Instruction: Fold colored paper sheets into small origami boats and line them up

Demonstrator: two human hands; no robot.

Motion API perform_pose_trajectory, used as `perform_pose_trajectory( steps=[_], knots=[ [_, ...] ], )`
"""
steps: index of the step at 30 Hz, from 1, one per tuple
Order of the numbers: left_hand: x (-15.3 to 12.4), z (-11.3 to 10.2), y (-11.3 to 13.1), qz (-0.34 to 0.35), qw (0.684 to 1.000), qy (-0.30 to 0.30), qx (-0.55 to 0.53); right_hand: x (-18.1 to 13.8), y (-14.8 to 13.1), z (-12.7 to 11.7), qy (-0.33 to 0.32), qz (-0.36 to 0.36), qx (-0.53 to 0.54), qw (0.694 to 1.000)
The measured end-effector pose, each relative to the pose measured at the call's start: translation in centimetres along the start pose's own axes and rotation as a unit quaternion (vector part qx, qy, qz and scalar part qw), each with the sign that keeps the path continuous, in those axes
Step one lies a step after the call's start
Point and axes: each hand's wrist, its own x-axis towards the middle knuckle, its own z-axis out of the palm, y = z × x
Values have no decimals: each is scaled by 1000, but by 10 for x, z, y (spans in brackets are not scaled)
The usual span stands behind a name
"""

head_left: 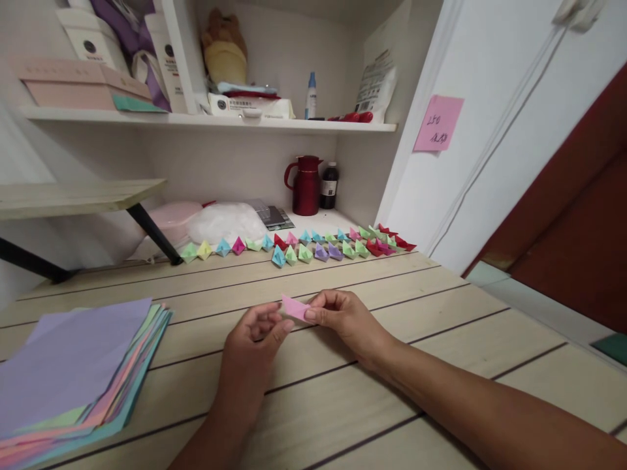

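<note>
Both the left hand (255,334) and the right hand (343,318) pinch a small folded pink paper (295,307) (flat, creased, pointed) between fingertips; it hangs just above the pale wooden table (441,365). A fanned stack of pastel sheets (73,372) lies left.

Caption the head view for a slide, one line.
Both hands, left hand and right hand, pinch a folded pink paper above a wooden table, rows of origami boats behind.

Head camera looks forward and down (close) at table (441,365).
</note>
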Motion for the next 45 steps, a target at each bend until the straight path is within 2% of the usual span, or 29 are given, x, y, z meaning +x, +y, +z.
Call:
perform_pose_trajectory(
  steps=[3,7,11,20,24,27,30,33,36,40,42,45],
  knots=[
    [-7,2,6,-7,999,-50,4,-3,-1,5,-20,9,-5,1000],
    [-13,6,11,-6,999,-30,35,-6,-1,8,-44,11,-25,999],
    [-14,5,13,-1,997,-19,72,-4,2,6,-41,-3,-38,998],
    [-13,-1,19,41,993,-78,71,-9,-4,8,-46,-1,-44,998],
    [-16,1,24,53,991,-101,73,-7,-1,5,-57,-25,-98,993],
    [-17,3,21,58,992,-86,74,-3,0,0,-43,-58,-153,986],
    [-14,2,12,63,992,-52,96,2,-1,-6,-13,-120,-228,966],
    [-7,-2,0,71,986,5,152,6,-3,-11,-11,-207,-334,920],
    [-2,-3,-10,103,976,48,188,9,1,-14,-46,-242,-422,873],
    [-2,1,-13,163,955,12,247,10,7,-15,-73,-237,-471,846],
    [-4,3,-12,170,947,-9,271,10,7,-15,-77,-236,-476,844],
    [-5,3,-13,185,940,-5,287,10,6,-16,-80,-236,-473,845]
  ],
)
